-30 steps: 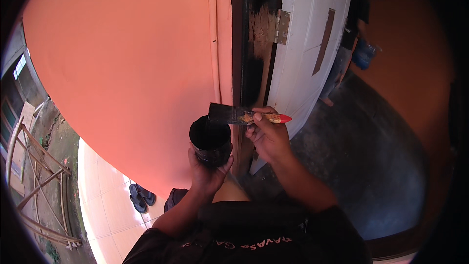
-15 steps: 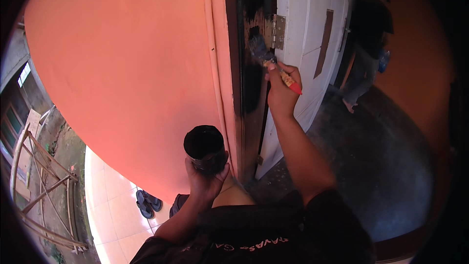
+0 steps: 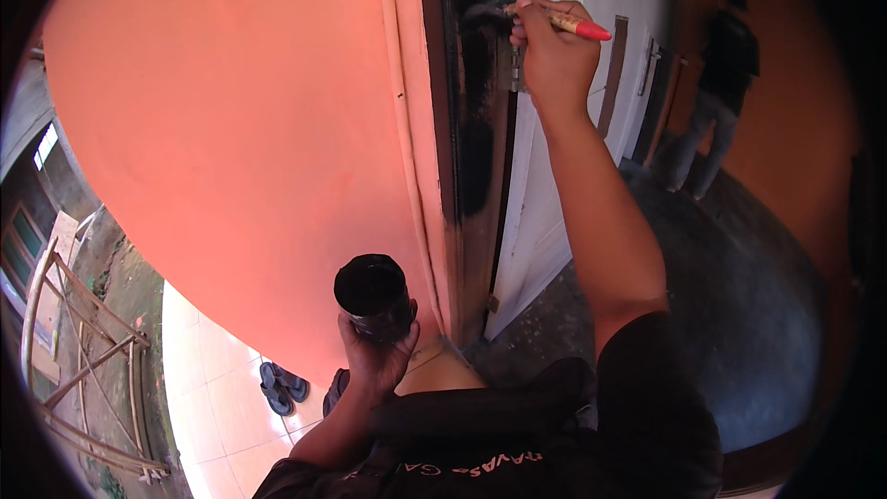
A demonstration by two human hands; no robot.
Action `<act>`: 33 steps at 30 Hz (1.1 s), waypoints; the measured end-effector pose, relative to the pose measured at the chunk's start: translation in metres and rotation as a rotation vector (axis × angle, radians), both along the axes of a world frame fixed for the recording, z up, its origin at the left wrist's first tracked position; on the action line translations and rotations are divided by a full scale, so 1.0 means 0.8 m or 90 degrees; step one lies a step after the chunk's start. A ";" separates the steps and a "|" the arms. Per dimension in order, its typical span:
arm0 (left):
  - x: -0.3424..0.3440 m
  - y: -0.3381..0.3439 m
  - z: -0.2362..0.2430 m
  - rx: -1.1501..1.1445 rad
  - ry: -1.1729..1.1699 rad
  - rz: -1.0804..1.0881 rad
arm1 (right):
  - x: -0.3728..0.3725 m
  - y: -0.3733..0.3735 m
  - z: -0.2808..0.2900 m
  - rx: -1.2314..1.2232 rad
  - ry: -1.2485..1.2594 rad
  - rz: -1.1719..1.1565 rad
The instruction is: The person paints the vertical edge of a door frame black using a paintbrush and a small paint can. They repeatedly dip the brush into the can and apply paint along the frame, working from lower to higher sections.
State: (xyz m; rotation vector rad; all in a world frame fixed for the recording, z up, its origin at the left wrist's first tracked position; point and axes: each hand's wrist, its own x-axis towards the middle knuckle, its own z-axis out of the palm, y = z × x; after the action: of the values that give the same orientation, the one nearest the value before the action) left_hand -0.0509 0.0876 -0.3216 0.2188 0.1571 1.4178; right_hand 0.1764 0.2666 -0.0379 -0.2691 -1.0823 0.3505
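Note:
My right hand (image 3: 561,48) is closed round a paintbrush (image 3: 591,30) with a red-tipped handle. Its blurred bristles meet the door frame (image 3: 480,83), which is dark with wet-looking black paint in its upper part and patchy brown lower down. Beside my wrist, a metal hinge (image 3: 515,69) joins the frame to a white door (image 3: 536,212). Lower down, my left hand (image 3: 377,358) grips a round black paint can (image 3: 381,310) from below and the side. Its open top faces up and looks dark inside.
An orange wall (image 3: 240,157) fills the left of the door frame. A person (image 3: 725,83) in dark clothes stands on the dark floor at the right. Sandals (image 3: 282,386) lie on pale tiles (image 3: 208,388) at the lower left, near a wooden pole structure (image 3: 83,342).
My right hand has moved up along the frame with the paintbrush, past the hinge. The paint can has shifted slightly left and down. At the right, the other person has moved and now stands more upright.

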 end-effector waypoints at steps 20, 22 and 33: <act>-0.010 -0.001 -0.008 -0.010 -0.005 -0.003 | 0.025 0.003 -0.070 -0.149 -0.141 -0.043; -0.012 -0.005 -0.005 0.001 -0.008 0.005 | 0.019 0.014 -0.009 -0.058 -0.133 -0.079; -0.020 -0.009 -0.011 -0.010 -0.015 0.006 | 0.031 -0.015 -0.198 -0.146 -0.274 -0.082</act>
State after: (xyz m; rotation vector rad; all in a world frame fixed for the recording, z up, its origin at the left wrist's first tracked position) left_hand -0.0670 0.0804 -0.3305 0.1892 0.1500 1.4276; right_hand 0.2009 0.2545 -0.1961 -0.6379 -1.4406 0.3078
